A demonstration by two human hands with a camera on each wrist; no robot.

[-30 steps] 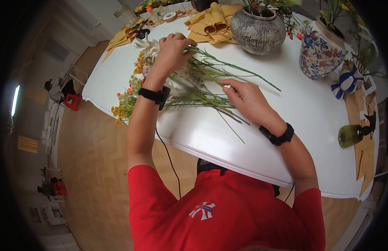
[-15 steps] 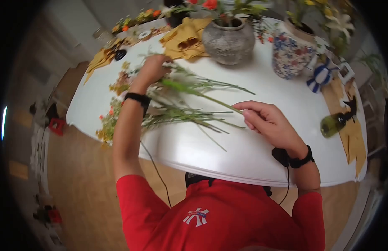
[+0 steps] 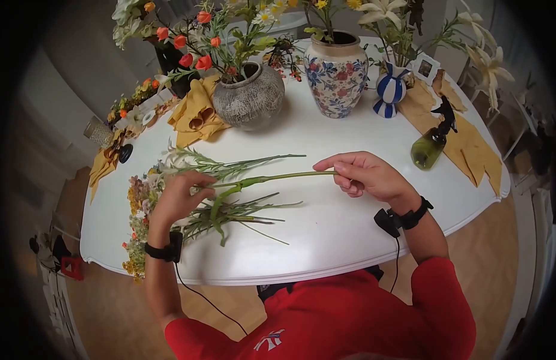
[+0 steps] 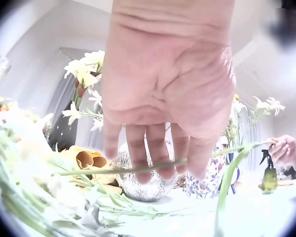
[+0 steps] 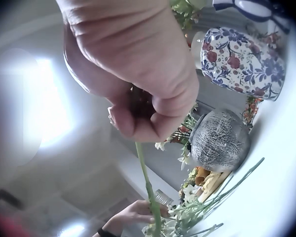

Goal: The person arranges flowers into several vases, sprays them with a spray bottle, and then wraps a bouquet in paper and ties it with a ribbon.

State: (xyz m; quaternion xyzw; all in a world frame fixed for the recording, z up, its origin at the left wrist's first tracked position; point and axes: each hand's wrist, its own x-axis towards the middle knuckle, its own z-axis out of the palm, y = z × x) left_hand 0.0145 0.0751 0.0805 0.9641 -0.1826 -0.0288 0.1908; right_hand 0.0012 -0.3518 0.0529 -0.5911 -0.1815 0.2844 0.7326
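A green stem (image 3: 284, 176) with a drooping leaf (image 3: 217, 211) runs between the two hands above the white table (image 3: 326, 240). The right hand (image 3: 371, 175) pinches its right end between thumb and fingers; the right wrist view shows the stem (image 5: 144, 168) coming down from the curled fingers. The left hand (image 3: 183, 198) holds the stem's other part between thumb and fingers, and in the left wrist view the stem (image 4: 108, 171) crosses the fingers of the left hand (image 4: 163, 94). Cut flowers (image 3: 138, 195) and their loose stems (image 3: 254, 210) lie under and beside the left hand.
At the back stand a grey textured vase (image 3: 249, 99), a floral vase (image 3: 335, 81) and a blue-and-white striped vase (image 3: 391, 90). A green spray bottle (image 3: 428, 150) lies on brown paper (image 3: 470, 153) at the right. Yellow cloth (image 3: 197, 114) sits behind the flowers.
The view has turned toward the right side of the table. The right hand has drawn the stem out to the right, above the other stems, and the left hand has come down closer to the table's front.
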